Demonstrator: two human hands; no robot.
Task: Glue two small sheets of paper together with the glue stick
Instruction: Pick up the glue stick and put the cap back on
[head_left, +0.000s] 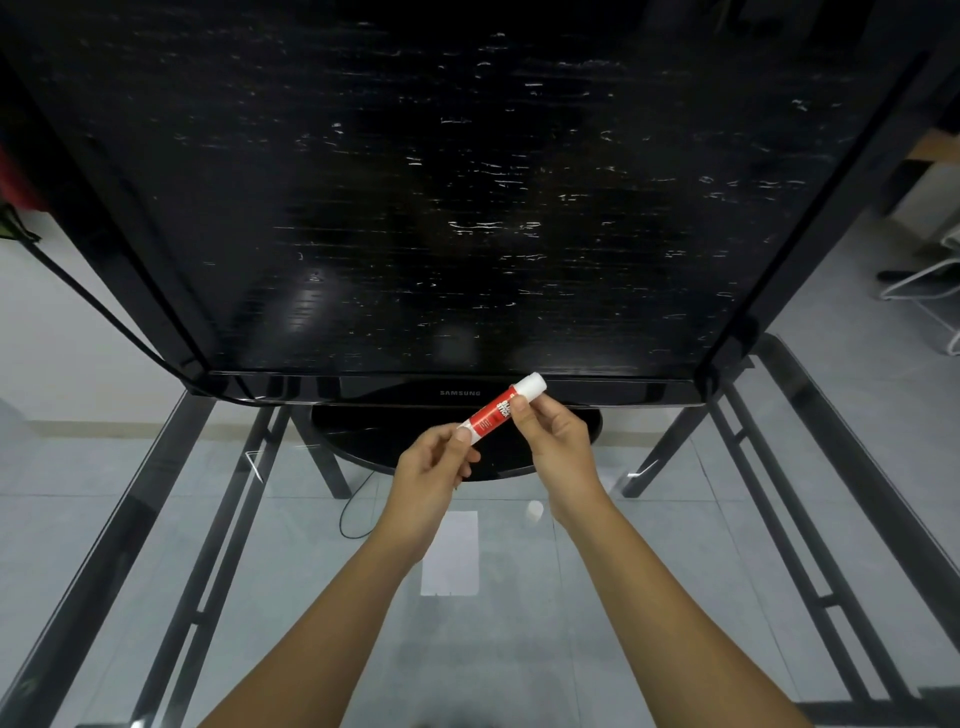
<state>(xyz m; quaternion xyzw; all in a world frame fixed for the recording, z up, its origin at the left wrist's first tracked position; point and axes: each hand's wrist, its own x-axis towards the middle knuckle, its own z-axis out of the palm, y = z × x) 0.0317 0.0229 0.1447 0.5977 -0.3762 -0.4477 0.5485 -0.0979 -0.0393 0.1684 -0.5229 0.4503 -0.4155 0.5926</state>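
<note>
A red and white glue stick (497, 410) is held tilted in the air above the glass table, in front of the monitor's base. My left hand (431, 473) pinches its lower left end between thumb and fingers. My right hand (556, 441) grips its middle, below the white upper end. A small white sheet of paper (451, 553) lies flat on the glass below my hands, partly hidden by my left wrist. A small white cap-like piece (534, 512) lies on the glass beside my right wrist.
A large black Samsung monitor (457, 208) stands close ahead on an oval base (363, 441). The glass table top (208, 571) rests on a dark metal frame (171, 545). A black cable (353, 504) loops below the base. White chair legs (930, 291) stand at far right.
</note>
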